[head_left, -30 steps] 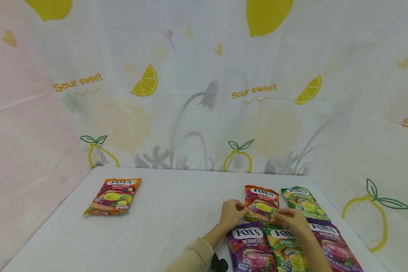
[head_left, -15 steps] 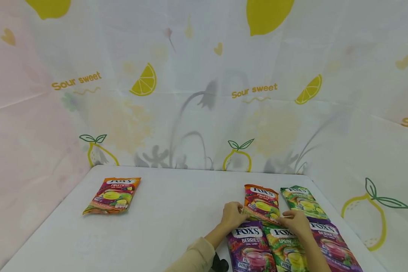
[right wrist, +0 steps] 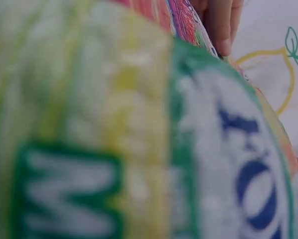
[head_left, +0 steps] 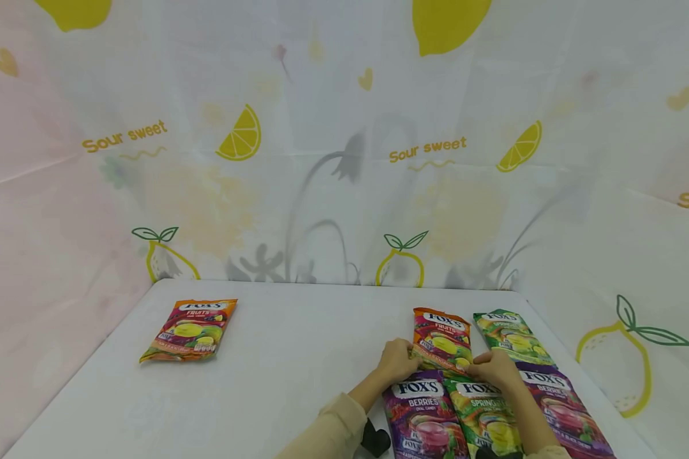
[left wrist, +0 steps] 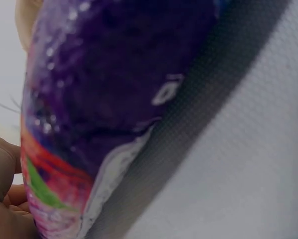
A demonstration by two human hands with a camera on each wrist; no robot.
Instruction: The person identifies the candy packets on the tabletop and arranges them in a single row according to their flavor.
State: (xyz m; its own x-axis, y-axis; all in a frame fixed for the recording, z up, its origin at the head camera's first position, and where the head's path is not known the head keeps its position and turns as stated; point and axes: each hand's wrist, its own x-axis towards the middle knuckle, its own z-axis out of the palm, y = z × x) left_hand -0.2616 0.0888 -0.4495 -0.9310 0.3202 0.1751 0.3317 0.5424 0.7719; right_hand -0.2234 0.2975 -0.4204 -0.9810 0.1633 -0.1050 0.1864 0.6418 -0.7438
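An orange-and-red Fox's Fruits candy bag [head_left: 443, 341] lies at the right side of the white table in the head view. My left hand [head_left: 399, 360] pinches its lower left corner, and my right hand [head_left: 494, 368] pinches the lower right one. Just below it, a purple Berries bag [head_left: 427, 414] and a green Spring bag [head_left: 485, 414] lie side by side, the green one partly behind my right forearm. In the left wrist view, the purple bag [left wrist: 119, 74] covers part of my left hand [left wrist: 7, 194]. My right fingers [right wrist: 221, 25] show beyond the green bag [right wrist: 139, 124] in the right wrist view.
At the right edge lie another green bag [head_left: 513, 338] and a purple bag [head_left: 565, 408]. A second orange Fruits bag [head_left: 192, 328] sits far to the left on the white table [head_left: 275, 382]. Lemon-printed cloth [head_left: 321, 159] stands behind and along the sides.
Both hands stay at the lower corners of the orange candy bag, with small shifts of the fingers. The head view has tilted slightly. The other bags keep their places.
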